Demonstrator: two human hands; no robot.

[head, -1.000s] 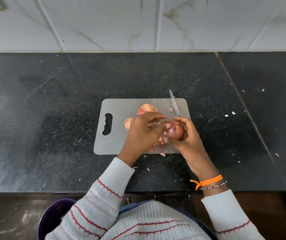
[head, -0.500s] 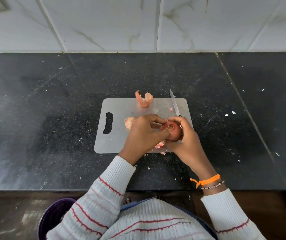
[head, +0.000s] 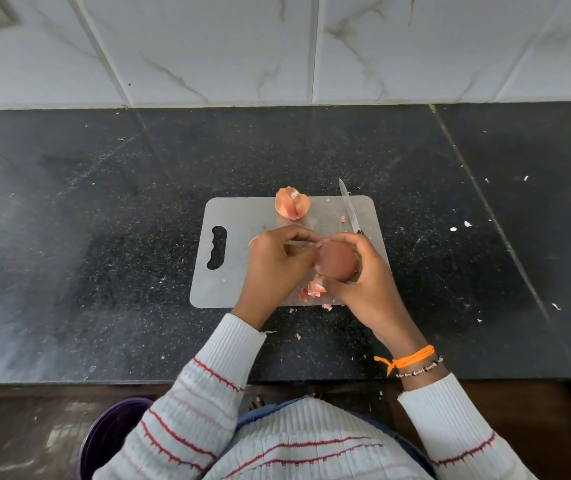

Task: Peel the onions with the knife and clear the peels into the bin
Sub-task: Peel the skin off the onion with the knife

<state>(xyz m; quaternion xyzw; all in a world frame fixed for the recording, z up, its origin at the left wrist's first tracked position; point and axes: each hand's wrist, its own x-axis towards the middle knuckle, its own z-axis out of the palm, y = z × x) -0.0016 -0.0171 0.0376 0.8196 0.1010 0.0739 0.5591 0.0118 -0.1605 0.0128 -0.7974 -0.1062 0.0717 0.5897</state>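
A reddish onion point(head: 336, 261) is gripped in my right hand point(head: 367, 285) just above the grey cutting board point(head: 235, 285). My left hand point(head: 277, 268) is against the onion's left side, fingertips pinching a thin strip of its skin. The knife point(head: 348, 206) points away over the board's far right part, and its handle is hidden behind my right hand. A large curled peel point(head: 292, 204) lies at the board's far edge. Small peel bits point(head: 313, 289) sit under my hands near the front edge.
The board lies on a black speckled counter point(head: 104, 254) with a white tiled wall behind. Tiny peel scraps dot the counter at the right. A purple bin point(head: 111, 438) stands on the floor below the counter's front edge, at my left.
The large peel came off and now lies at the board's far edge. The onion has turned in my right hand, showing a smooth side. The knife blade stayed put.
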